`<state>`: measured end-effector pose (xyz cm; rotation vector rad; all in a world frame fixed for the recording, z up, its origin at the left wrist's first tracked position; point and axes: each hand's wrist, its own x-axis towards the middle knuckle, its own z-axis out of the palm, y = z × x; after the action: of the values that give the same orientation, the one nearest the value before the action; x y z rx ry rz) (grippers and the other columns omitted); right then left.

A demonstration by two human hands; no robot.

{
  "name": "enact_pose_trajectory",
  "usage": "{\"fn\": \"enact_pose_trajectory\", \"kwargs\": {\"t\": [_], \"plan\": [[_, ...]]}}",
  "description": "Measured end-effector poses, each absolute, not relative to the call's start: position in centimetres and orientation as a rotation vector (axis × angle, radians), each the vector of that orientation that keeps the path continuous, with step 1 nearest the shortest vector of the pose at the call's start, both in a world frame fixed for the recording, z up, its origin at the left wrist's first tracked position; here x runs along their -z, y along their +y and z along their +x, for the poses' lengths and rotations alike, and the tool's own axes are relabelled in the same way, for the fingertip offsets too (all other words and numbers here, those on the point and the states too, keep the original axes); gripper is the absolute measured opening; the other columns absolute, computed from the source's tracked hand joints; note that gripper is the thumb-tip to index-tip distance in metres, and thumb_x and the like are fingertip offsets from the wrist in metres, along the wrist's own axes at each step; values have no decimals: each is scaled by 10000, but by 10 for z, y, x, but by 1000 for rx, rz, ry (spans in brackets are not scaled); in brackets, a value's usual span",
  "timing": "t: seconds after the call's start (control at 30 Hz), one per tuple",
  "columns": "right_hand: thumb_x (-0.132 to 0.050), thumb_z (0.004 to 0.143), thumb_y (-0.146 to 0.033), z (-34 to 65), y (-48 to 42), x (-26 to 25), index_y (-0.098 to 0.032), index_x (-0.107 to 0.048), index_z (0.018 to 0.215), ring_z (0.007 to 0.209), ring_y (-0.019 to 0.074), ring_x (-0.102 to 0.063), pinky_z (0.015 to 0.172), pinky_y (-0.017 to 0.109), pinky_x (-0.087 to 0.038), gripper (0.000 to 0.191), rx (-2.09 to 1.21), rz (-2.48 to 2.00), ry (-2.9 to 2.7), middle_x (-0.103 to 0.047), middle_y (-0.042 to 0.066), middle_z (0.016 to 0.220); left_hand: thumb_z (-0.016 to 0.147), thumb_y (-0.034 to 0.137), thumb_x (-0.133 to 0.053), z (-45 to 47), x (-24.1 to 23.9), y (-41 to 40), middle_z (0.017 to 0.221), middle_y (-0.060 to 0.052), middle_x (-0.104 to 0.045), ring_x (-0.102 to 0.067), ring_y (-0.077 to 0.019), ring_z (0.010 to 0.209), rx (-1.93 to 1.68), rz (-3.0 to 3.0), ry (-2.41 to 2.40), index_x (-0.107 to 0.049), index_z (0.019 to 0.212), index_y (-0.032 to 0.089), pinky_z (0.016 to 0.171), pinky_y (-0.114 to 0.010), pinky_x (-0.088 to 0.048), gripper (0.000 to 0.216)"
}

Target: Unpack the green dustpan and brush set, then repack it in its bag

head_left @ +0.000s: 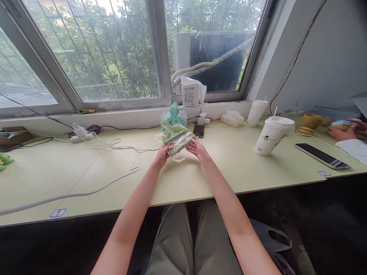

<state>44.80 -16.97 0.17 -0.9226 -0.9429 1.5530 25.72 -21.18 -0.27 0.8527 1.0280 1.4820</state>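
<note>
Two hands meet at twelve o'clock over the tabletop (pixel 200 179): the left hand (pixel 163 154) pinches the near left edge of a plastic-wrapped brush and dustpan set (pixel 175 133), the right hand (pixel 198 149) pinches its right edge, apparently steadying the slippery wrapper; a lidded cup (pixel 272 135) stands at two o'clock.

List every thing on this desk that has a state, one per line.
Green brush-and-dustpan set in clear plastic wrap: wrapped, gripped by left hand and right hand.
Large white paper cup: lidded, upright.
Small white cup: lidded, upright.
Black phone: flat, screen dark.
</note>
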Motion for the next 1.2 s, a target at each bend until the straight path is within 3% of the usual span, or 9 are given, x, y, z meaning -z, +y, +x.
{"fn": "enact_pose_trajectory", "kwargs": {"t": [0.13, 0.23, 0.3, 0.43, 0.63, 0.77, 0.97, 1.1, 1.2], "plan": [[-505, 861, -145, 457, -169, 1, -185, -642, 1086, 1063, 223, -647, 943, 402, -526, 266, -919, -1155, -1135, -658, 110, 1174, 713, 134, -577, 234, 2, -210, 952, -90, -705, -691, -203, 864, -1534, 729, 985, -586, 1066, 113, 896, -381, -559, 354], [-587, 776, -59, 456, -168, 4, -288, -604, 1224, 1358, 234, -395, 1109, 438, -361, 504, -568, -1071, -1445, -476, 37, 1436, 733, 144, -556, 223, 4, -210, 882, -79, -703, -687, -180, 818, -1515, 677, 1040, -617, 1010, 112, 852, -327, -580, 285], [-638, 759, -71, 453, -167, 6, -312, -663, 1137, 1409, 233, -302, 1144, 449, -294, 449, -501, -988, -1575, -480, 1, 1432, 736, 148, -560, 222, 5, -210, 900, -87, -705, -686, -188, 836, -1477, 697, 1080, -624, 1018, 112, 829, -320, -588, 292], [-647, 822, -204, 450, -161, 11, -284, -741, 830, 1317, 234, -402, 1121, 444, -297, 124, -463, -944, -1573, -616, 16, 1244, 746, 156, -572, 224, 5, -212, 986, -117, -702, -687, -222, 888, -1358, 746, 1113, -625, 1054, 109, 807, -345, -597, 315], [-675, 807, -273, 448, -154, 20, -245, -739, 792, 1135, 236, -500, 1040, 404, -370, 71, -466, -1012, -1551, -638, 51, 1137, 727, 135, -629, 224, 1, -218, 937, -119, -704, -691, -205, 757, -1153, 770, 1134, -613, 1130, 88, 758, -323, -594, 406], [-646, 812, -250, 447, -153, 24, -212, -723, 811, 1167, 229, -499, 1055, 390, -369, 85, -542, -1026, -1531, -600, 84, 1154, 752, 199, -649, 227, -2, -223, 955, -121, -703, -681, -183, 679, -1065, 947, 1029, -592, 1154, 89, 679, -299, -583, 420], [-577, 810, -187, 449, -153, 26, -201, -589, 1220, 1015, 188, -605, 895, 362, -497, 410, -1016, -1055, -1472, -604, 92, 1206, 800, 336, -647, 223, -1, -222, 1058, -135, -686, -670, -157, 640, -937, 1148, 987, -524, 1259, 134, 613, -267, -545, 517], [-611, 785, -234, 451, -147, 28, -136, -609, 1189, 840, 185, -648, 764, 340, -532, 416, -1154, -1087, -1428, -696, 93, 1011, 825, 526, -587, 225, -6, -228, 1234, -162, -614, -687, -189, 799, -1113, 1273, 1009, -440, 1360, 196, 629, -261, -535, 646], [-672, 732, -262, 452, -141, 30, -164, -584, 1204, 827, 186, -672, 763, 327, -540, 489, -976, -1111, -1287, -716, 86, 1009, 711, 433, -747, 233, -11, -232, 1328, -147, -549, -664, -223, 974, -1217, 1427, 1071, -226, 1482, 283, 702, -292, -550, 943]]}}
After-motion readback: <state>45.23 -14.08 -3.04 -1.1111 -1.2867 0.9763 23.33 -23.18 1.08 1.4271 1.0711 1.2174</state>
